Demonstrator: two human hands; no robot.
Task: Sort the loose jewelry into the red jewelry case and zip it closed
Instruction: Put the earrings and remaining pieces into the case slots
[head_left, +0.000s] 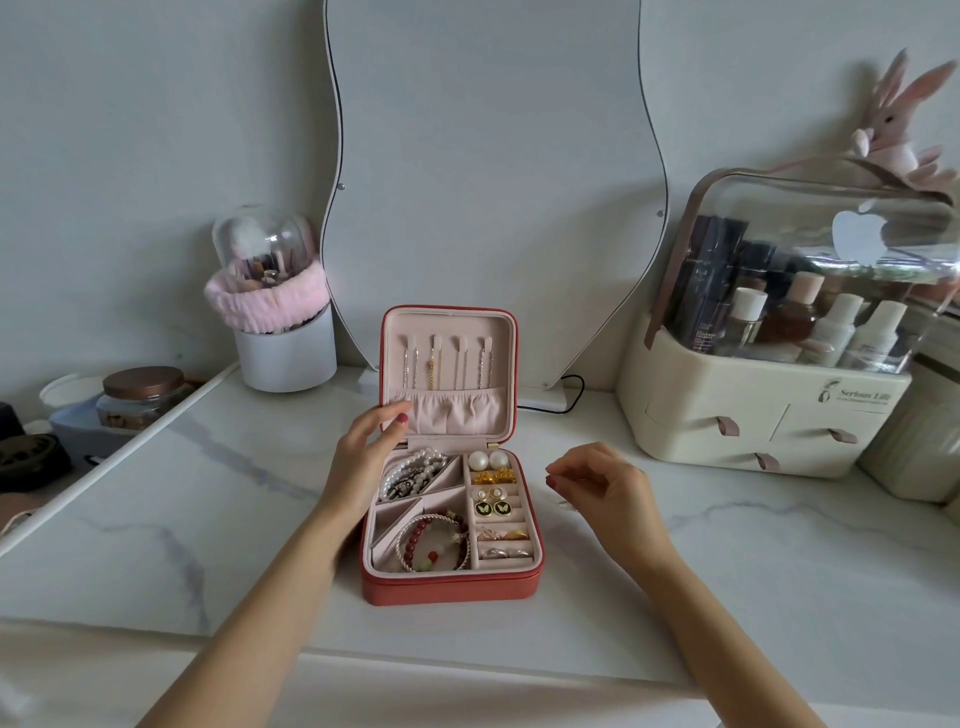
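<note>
Her left hand is resting straight-fingered on the lid, steadying the full red case near the worktop's front edge; her right hand is hovering loosely curled, seemingly holding nothing.

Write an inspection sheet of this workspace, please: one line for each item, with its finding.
Surface: white marble top.
Job's things: red case open, lid upright; chains hang in lid; pearls, bracelets, earrings and rings in compartments.
Clutter: brush holder, cosmetics box, jar.
Hands: left hand touches the lid's edge; right hand beside case, fingers curled, contents unclear.
Cables: black cable behind case.
Surroundings: wavy mirror, plush rabbit.
</note>
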